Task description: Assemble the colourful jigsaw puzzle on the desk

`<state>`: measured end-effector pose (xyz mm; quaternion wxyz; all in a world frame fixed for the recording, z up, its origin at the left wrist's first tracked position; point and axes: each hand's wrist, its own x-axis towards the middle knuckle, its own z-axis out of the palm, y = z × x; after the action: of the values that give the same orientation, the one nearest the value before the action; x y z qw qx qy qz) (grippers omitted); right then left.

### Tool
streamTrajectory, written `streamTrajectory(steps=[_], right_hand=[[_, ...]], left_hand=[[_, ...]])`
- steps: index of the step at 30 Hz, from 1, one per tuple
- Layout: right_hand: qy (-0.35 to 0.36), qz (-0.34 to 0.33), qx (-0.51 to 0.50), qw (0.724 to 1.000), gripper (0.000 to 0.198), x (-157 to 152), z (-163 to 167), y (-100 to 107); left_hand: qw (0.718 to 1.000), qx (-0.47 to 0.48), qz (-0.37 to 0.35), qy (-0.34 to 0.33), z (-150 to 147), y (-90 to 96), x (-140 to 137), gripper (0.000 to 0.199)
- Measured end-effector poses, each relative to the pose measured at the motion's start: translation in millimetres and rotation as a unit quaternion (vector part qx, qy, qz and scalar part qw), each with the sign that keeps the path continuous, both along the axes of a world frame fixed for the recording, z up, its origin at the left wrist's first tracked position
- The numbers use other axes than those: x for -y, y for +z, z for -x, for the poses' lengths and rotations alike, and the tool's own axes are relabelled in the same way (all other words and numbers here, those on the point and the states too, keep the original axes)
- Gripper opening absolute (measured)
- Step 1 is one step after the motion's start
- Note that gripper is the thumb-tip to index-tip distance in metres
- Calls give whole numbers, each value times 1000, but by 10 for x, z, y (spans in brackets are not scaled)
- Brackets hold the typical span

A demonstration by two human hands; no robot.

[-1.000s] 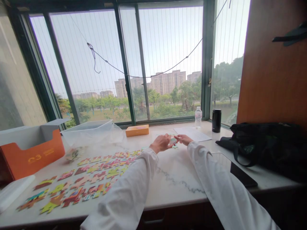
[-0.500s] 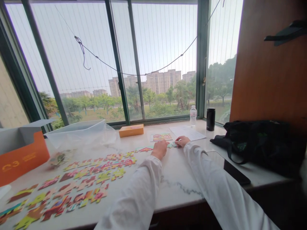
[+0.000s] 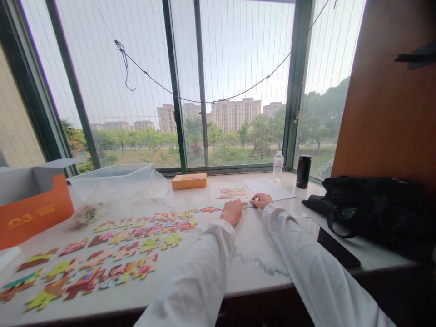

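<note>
My right hand (image 3: 263,200) pinches a pale green jigsaw puzzle piece (image 3: 250,205) lying on the white marbled tabletop. Beside it, my left hand (image 3: 233,212) is closed, its fingertips at the left end of the same small section; the fingers partly hide what they grip. A joined strip of puzzle pieces (image 3: 208,209), with a red roof shape on it, runs leftward from my left hand. Just behind my hands lies a small picture card (image 3: 232,193). Many loose colourful puzzle pieces (image 3: 127,250) lie in rows on the left side of the table.
An orange box (image 3: 34,213), a clear plastic bin (image 3: 112,181) and a small orange carton (image 3: 189,181) stand at left and back. Paper (image 3: 272,190), a water bottle (image 3: 278,166), a black tumbler (image 3: 303,172), a black bag (image 3: 371,213) and a dark tablet (image 3: 335,247) are at right.
The view has shifted slightly. My fingers have closed in on the pale green piece, and my left fingertips now sit nearer to my right hand's.
</note>
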<state>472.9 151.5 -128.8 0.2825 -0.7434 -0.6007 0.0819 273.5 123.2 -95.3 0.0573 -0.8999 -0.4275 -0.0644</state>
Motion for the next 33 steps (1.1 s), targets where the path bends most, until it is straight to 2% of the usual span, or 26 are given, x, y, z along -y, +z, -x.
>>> streamTrajectory(steps=[10, 14, 21, 25, 28, 33], right_hand=[[-27, -13, 20, 999, 28, 40, 33, 17], [-33, -32, 18, 999, 21, 54, 43, 127], [-62, -52, 27, 996, 23, 106, 27, 256], [-46, -45, 38, 997, 22, 157, 52, 241], [-32, -37, 44, 998, 23, 184, 33, 202], [-25, -17, 80, 996, 26, 105, -11, 104]], left_hand=[[1000, -14, 6, 6, -18, 8, 2, 46], [1000, -16, 3, 9, -19, -5, -16, 47], [1000, -20, -2, 9, -15, 22, -3, 50], [1000, -6, -18, 23, -1, 156, 65, 58], [999, 7, -44, 24, 70, 321, 165, 57], [998, -3, -52, 41, 476, 605, 261, 53]])
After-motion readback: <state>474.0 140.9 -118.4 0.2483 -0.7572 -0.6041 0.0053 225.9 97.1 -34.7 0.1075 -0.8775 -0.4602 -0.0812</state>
